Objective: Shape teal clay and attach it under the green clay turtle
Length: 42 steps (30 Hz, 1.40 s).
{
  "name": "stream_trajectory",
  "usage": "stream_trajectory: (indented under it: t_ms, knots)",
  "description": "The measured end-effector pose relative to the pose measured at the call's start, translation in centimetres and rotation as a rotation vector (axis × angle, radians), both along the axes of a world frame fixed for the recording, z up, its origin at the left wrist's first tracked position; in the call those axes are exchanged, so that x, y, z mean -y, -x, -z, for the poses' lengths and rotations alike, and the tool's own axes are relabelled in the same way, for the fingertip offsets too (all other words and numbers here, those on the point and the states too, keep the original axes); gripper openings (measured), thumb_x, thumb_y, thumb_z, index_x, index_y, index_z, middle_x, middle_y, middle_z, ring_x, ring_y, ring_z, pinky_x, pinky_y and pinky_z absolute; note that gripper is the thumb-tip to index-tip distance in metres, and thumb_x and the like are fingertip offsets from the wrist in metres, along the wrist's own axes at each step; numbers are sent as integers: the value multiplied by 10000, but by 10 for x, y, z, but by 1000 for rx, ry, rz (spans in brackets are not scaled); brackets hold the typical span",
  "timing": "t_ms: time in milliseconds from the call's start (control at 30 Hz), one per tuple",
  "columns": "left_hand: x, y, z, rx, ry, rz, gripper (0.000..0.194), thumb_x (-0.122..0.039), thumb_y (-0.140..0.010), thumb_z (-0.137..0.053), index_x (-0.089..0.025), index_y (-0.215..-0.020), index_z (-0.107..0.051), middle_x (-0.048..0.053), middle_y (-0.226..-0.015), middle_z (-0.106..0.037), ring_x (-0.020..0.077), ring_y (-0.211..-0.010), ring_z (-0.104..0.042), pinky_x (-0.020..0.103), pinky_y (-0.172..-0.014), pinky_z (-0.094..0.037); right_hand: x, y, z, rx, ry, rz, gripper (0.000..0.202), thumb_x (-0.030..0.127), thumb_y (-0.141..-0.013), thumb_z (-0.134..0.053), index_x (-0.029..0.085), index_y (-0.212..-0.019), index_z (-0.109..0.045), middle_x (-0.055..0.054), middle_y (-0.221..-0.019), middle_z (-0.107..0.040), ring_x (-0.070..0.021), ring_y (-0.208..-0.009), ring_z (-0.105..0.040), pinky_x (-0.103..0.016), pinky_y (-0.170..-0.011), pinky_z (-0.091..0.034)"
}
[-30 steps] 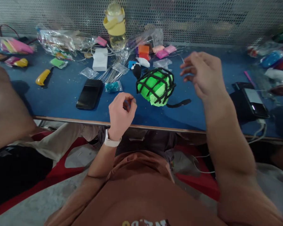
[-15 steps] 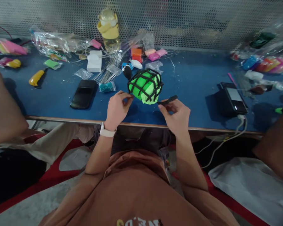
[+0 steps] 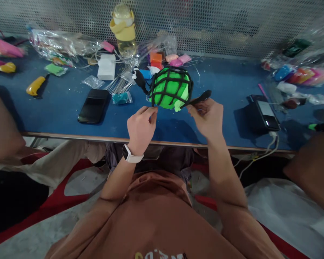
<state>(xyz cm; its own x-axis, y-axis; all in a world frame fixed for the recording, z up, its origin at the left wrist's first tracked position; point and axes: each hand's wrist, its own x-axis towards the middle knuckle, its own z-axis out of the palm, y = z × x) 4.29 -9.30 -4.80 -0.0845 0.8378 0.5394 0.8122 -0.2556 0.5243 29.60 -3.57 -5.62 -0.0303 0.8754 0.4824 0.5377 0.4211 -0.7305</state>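
A clay turtle (image 3: pixel 170 88) with a green shell, black criss-cross strips and a black head with white eyes is held above the blue table, its head toward the upper left. My left hand (image 3: pixel 143 126) pinches its lower left edge. Between the thumb and fingers of my right hand (image 3: pixel 207 117) is a black clay strip (image 3: pixel 202 97); its inner end meets the shell's lower right edge, and its broad end points up and right. Whether the strip is joined to the shell, I cannot tell. Pale green clay shows on the shell's right side.
A black phone (image 3: pixel 94 107), a teal clay packet (image 3: pixel 122 98) and a yellow-handled cutter (image 3: pixel 36 85) lie left. Behind are a white charger (image 3: pixel 106 67), thin wires, colourful clay packets and a yellow bottle (image 3: pixel 124 32). Right stands a black device (image 3: pixel 264 113) with cables. People sit on both sides.
The turtle has turned, its head swinging left and down, and its shell has shifted slightly up and right. My right hand and the black strip have moved up and right; the strip now meets the shell.
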Motion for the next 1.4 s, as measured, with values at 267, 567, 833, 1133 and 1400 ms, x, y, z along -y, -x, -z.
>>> stream_trajectory:
  t_ms: [267, 567, 833, 1133, 1400]
  knots:
    - [-1, -8, 5, -37, 53, 15, 268, -204, -1151, -633, -238, -1124, -897, 68, -1008, -858, 208, -810, -758, 337, -730, -509, -40, -11, -4, -3, 13, -89, 220, 462, -948, -900, 282, -1010, -790, -40, -848, -796, -271, -772, -788, -455, -715, -668]
    - [-5, -9, 1, 14, 131, 30, 238, -211, -1150, -656, -253, -1125, -888, 61, -1099, -874, 220, -854, -781, 350, -811, -565, -57, -8, 1, -66, 96, -167, 290, 509, -918, -937, 282, -922, -757, -40, -822, -781, -260, -719, -774, -476, -715, -694]
    - [-4, -9, 5, 0, 118, 23, 224, -230, -1128, -662, -257, -1097, -883, 58, -1068, -869, 222, -823, -774, 353, -801, -584, -56, -10, 9, -62, 112, -150, 355, 583, -896, -931, 271, -973, -783, -45, -845, -801, -249, -733, -776, -461, -709, -710]
    - [11, 16, 6, -2, 213, 7, 140, -236, -1087, -722, -245, -1087, -862, 70, -1083, -861, 257, -897, -783, 404, -894, -583, -57, -18, 17, -125, 115, -63, 421, 416, -867, -942, 262, -1152, -673, -21, -873, -807, -230, -663, -764, -414, -650, -628]
    - [-19, 86, 0, -86, 102, -168, 193, -151, -1062, -720, -221, -1236, -767, 130, -1294, -755, 371, -1317, -670, 572, -1175, -510, -3, -15, 17, -105, 3, 106, 308, 321, -859, -841, 300, -1032, -587, -9, -925, -806, -228, -754, -762, -410, -704, -591]
